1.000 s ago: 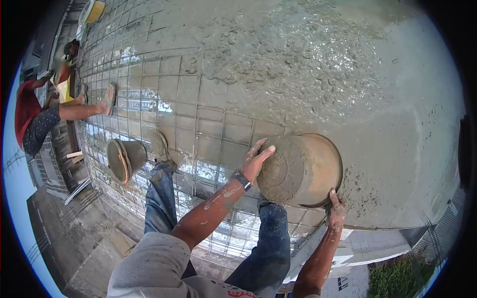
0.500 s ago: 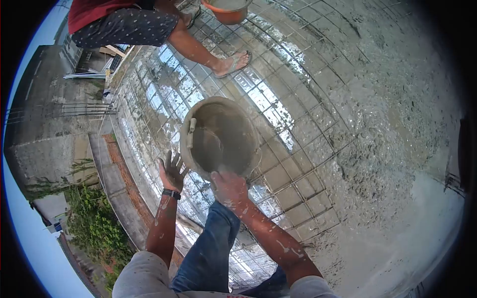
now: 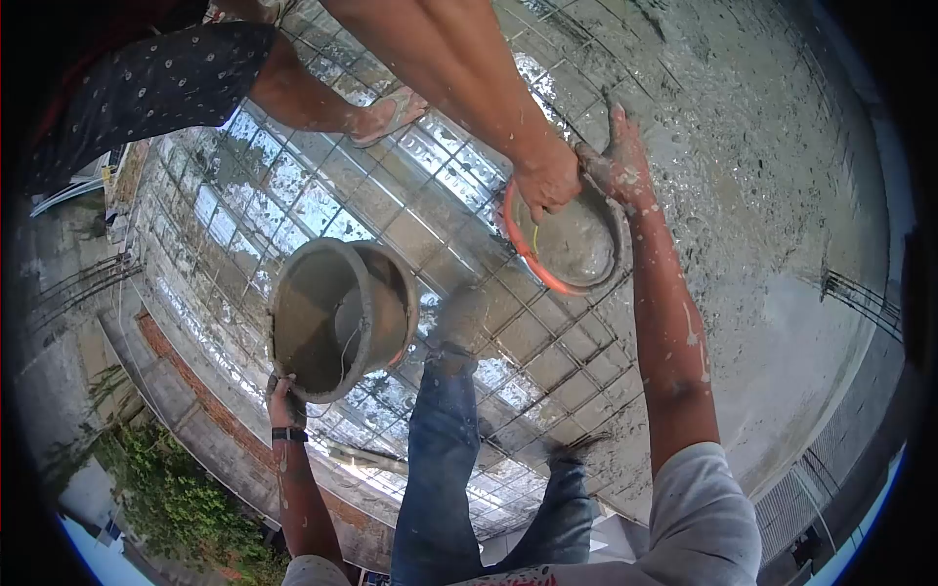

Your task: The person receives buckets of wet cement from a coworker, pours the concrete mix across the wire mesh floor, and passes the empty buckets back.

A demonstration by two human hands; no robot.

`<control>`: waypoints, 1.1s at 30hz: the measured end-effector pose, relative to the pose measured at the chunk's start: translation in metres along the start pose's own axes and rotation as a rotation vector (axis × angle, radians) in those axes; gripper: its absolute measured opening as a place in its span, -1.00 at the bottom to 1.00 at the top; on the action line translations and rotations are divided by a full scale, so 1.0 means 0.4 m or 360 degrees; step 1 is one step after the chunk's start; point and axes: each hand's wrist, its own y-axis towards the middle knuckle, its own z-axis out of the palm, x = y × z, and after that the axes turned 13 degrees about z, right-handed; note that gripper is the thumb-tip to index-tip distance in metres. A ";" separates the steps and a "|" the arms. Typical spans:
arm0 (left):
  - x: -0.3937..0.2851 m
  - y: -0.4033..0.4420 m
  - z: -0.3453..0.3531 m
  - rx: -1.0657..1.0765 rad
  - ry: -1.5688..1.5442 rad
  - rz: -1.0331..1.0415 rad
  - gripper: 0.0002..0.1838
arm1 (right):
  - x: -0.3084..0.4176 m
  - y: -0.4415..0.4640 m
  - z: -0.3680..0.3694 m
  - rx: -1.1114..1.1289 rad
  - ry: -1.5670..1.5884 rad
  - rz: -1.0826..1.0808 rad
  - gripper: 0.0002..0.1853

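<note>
My left hand [image 3: 282, 393] grips the lower rim of a cement-coated bucket [image 3: 365, 311], tilted so that its inside shows, with a thin wire handle hanging across it. My right hand [image 3: 626, 174] has its fingers spread at the right rim of an orange bucket [image 3: 521, 244], apparently touching it. Wet grey mix [image 3: 576, 244] lies in the orange bucket. A co-worker's hand [image 3: 547, 183] holds that bucket at its upper left side, by the rim or handle.
Steel rebar mesh [image 3: 576, 342] covers the shiny metal decking [image 3: 283, 230]. Wet concrete [image 3: 743, 225] spreads to the right. The co-worker's sandalled foot [image 3: 386, 115] stands on the mesh. A low wall edge [image 3: 200, 381] and shrubs [image 3: 186, 479] lie beyond the deck at left.
The cement-coated bucket has moved left and tilted, with my left hand now on its rim. My right hand has left it and reached the orange bucket, which the co-worker brought closer.
</note>
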 end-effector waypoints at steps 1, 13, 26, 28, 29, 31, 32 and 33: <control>-0.014 -0.006 -0.001 -0.0039 0.0074 0.0054 -0.57 | -0.036 0.072 0.011 0.0435 0.0047 -0.0168 -0.26; 0.219 -0.051 0.078 -0.0131 0.1880 0.0764 -0.11 | -0.223 -0.478 -0.112 0.1185 -0.0567 -0.0076 -0.36; 1.110 -0.655 0.609 0.0623 0.0045 -0.1139 -0.45 | -0.680 -1.283 -0.727 0.0444 0.1649 0.0794 -0.72; 1.305 -0.733 0.690 0.0692 0.0036 -0.1153 -0.43 | -0.853 -1.469 -0.788 0.0400 0.1589 0.0752 -0.75; 1.393 -0.781 0.730 0.0746 0.0019 -0.1185 -0.43 | -0.934 -1.568 -0.800 0.0309 0.1740 0.0770 -0.73; 1.584 -0.898 0.806 0.0863 0.0072 -0.1315 -0.41 | -1.090 -1.762 -0.797 0.0281 0.1887 0.1142 -0.71; 1.668 -0.969 0.836 0.0911 0.0122 -0.1364 -0.41 | -1.158 -1.858 -0.788 0.0202 0.1981 0.1369 -0.68; 1.744 -1.048 0.854 0.0956 0.0159 -0.1403 -0.40 | -1.219 -1.949 -0.774 0.0047 0.2076 0.1639 -0.62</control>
